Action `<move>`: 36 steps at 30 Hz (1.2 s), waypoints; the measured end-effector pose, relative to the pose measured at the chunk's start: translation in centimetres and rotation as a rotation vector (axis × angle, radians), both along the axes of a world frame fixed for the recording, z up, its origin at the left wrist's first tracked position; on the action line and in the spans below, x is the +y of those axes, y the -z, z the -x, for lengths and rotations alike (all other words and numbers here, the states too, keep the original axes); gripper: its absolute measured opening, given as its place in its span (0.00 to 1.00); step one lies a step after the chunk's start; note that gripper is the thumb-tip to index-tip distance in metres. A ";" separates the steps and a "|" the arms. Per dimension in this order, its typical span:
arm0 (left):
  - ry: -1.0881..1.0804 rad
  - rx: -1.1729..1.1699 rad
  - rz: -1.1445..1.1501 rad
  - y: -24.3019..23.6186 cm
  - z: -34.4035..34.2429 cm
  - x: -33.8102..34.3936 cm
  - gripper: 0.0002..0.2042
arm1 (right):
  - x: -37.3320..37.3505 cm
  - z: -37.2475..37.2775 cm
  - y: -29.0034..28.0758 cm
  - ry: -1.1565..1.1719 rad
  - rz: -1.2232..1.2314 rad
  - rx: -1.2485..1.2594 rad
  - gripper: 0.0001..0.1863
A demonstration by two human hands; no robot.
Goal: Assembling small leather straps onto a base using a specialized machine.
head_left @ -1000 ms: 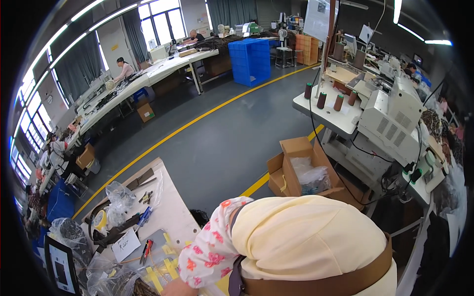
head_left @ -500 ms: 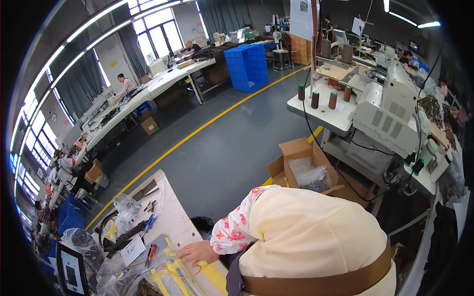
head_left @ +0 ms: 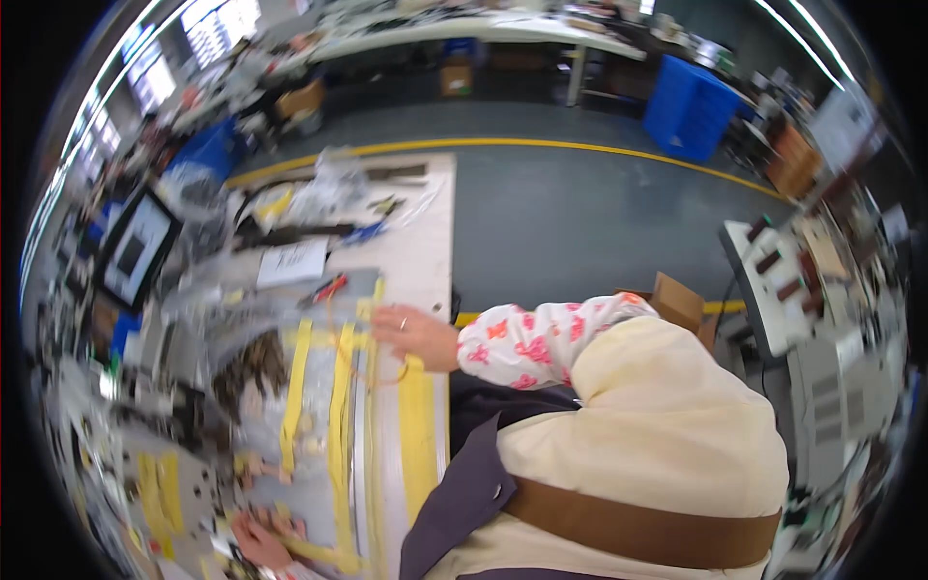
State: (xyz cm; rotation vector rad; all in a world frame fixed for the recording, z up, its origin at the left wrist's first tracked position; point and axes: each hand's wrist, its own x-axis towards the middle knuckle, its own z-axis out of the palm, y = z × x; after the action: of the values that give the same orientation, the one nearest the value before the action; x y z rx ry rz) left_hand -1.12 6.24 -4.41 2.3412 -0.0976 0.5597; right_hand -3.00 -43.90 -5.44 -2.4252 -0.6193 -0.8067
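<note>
My right hand (head_left: 416, 333) lies at the edge of the pale work board (head_left: 440, 232), its fingers stretched out beside a short strip of yellow tape. From near the fingers, a thin orange cord (head_left: 340, 338) loops across the board. Strips of yellow tape (head_left: 339, 416) cross a clear sheet, with a wider yellow band (head_left: 417, 435) nearer my body. At the lower left, my left hand (head_left: 259, 541) is by small pinkish pieces (head_left: 280, 522); blur hides its fingers and anything in them. Red-handled pliers or snips (head_left: 331, 287) lie beyond my right hand.
A white card (head_left: 292, 263), crumpled clear plastic (head_left: 329, 188) and dark straps lie farther up the board. Left of it stand a tilted screen (head_left: 137, 249) and a pale machine (head_left: 145, 464). An open carton (head_left: 679, 304) sits beyond my right arm. A blue crate (head_left: 688, 106) stands farther off.
My view has swung left and down, bringing more of the board and my left hand into sight. My right hand stays at the board's edge, its fingers now straighter.
</note>
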 end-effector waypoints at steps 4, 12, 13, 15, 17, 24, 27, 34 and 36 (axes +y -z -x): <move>-0.215 0.035 -0.058 -2.0 3.2 -1.5 0.08 | 3.6 -0.3 -6.2 -0.186 0.144 -0.002 0.36; -0.465 -0.024 -0.137 -2.4 6.7 -2.3 0.12 | 9.1 -2.7 -7.0 -0.553 0.164 -0.021 0.37; -0.484 -0.069 -0.262 -2.5 6.8 -2.0 0.14 | 9.3 -2.9 -6.9 -0.581 0.185 -0.011 0.37; -0.504 -0.005 -0.444 -1.9 7.2 -0.2 0.19 | 9.8 -3.3 -6.6 -0.605 0.186 -0.014 0.37; -0.550 0.110 -0.564 -1.1 7.9 2.2 0.19 | 10.0 -3.7 -6.8 -0.623 0.194 -0.022 0.37; -0.896 0.364 -0.589 -0.2 12.4 9.2 0.18 | 11.9 -5.5 -7.5 -0.654 0.153 -0.007 0.34; -0.916 0.253 -0.654 -0.8 10.4 6.3 0.18 | 11.2 -10.1 -8.1 -0.505 0.031 -0.098 0.35; -0.500 -0.089 -0.554 -3.9 7.5 -2.0 0.14 | 12.9 -19.8 -8.8 -0.039 0.174 -0.321 0.28; -0.399 -0.140 -0.485 -4.1 6.6 -3.8 0.13 | 12.9 -21.5 -8.6 -0.045 0.176 0.050 0.16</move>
State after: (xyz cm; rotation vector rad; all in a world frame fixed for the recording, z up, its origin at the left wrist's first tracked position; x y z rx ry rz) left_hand -7.68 2.39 -0.36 2.8104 0.1972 0.9860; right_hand 18.49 -31.04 3.11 -2.5709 -0.7505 -0.6970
